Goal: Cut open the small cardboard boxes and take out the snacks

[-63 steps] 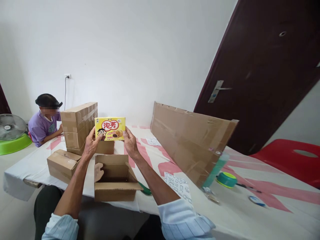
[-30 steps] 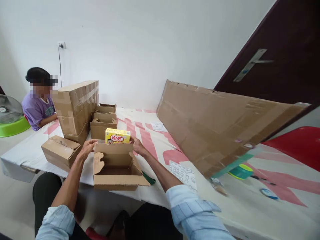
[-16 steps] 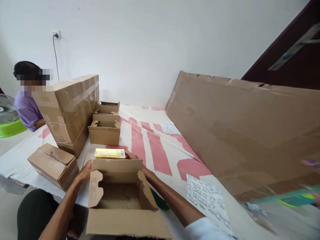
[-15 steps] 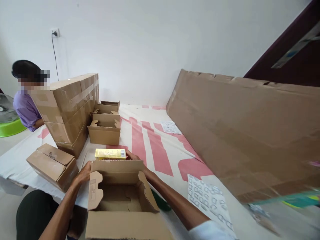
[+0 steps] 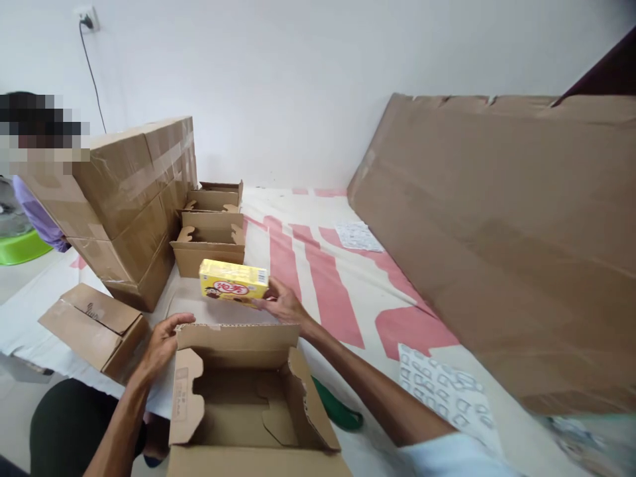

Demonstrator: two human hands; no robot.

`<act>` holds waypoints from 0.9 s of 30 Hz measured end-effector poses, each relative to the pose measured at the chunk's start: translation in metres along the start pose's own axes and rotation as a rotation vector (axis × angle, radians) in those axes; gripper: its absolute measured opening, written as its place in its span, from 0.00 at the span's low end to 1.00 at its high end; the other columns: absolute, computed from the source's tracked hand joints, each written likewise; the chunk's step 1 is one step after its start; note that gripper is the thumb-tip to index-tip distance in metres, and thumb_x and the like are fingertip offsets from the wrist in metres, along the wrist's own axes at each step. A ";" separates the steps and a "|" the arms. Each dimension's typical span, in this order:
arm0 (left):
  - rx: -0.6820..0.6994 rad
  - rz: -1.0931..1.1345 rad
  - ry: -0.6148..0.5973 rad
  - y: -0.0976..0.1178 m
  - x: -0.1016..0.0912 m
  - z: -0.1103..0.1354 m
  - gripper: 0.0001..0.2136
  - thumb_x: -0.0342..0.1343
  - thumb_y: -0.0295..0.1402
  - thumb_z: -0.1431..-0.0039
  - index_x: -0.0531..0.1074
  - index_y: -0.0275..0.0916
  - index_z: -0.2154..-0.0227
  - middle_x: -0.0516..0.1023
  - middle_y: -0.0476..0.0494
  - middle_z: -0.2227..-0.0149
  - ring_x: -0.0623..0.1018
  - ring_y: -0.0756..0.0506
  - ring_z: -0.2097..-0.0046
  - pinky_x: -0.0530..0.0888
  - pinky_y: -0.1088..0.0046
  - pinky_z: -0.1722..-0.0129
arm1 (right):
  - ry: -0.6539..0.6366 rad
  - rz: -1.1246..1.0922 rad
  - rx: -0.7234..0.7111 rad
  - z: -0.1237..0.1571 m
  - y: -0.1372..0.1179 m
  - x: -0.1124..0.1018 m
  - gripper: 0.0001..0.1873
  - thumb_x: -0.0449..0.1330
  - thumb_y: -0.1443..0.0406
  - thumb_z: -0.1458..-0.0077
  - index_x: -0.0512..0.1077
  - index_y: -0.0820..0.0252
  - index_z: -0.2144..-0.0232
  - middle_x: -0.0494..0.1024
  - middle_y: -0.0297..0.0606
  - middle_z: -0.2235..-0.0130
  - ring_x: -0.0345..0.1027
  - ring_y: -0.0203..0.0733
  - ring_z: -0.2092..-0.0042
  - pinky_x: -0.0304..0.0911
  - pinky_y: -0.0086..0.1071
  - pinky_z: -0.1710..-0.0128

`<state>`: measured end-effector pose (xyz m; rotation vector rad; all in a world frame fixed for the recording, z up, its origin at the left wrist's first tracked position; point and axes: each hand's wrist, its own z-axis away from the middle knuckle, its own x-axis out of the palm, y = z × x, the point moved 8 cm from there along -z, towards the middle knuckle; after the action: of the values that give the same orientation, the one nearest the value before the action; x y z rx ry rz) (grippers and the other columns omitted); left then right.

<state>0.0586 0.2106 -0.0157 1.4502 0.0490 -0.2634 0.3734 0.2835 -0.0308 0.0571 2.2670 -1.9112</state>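
My right hand [image 5: 281, 307] grips a yellow snack box [image 5: 232, 283] by its right end and holds it just behind an open cardboard carton [image 5: 233, 391]. That carton stands empty at the near table edge, flaps up. My left hand [image 5: 161, 342] rests at the carton's back left corner, fingers curled over the rear flap's edge. The snack box shows its red printed label and a barcode, tilted slightly.
Two more open cartons [image 5: 209, 246] stand behind, beside a tall stack of taped boxes [image 5: 124, 199]. A closed small box [image 5: 94, 324] lies at left. A large cardboard sheet [image 5: 497, 232] leans along the right. A sticker sheet [image 5: 447, 391] and a green object [image 5: 335, 411] lie near. Another person [image 5: 34, 165] sits far left.
The snack box came down from chest height to behind the carton. My left hand let go of it and moved to the carton's flap. The camera tipped down and closer.
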 end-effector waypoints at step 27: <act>0.129 -0.519 0.168 0.024 0.058 -0.188 0.20 0.59 0.49 0.37 0.82 0.37 0.75 0.77 0.41 0.79 0.79 0.40 0.66 0.66 0.69 0.67 | 0.101 0.280 0.087 0.169 -0.041 -0.042 0.19 0.60 0.48 0.33 0.80 0.52 0.52 0.83 0.40 0.56 0.77 0.44 0.62 0.77 0.38 0.58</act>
<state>0.1436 0.3892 -0.0268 1.5683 0.5587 -0.5746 0.4278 0.1146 -0.0114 0.4660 2.1020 -1.8925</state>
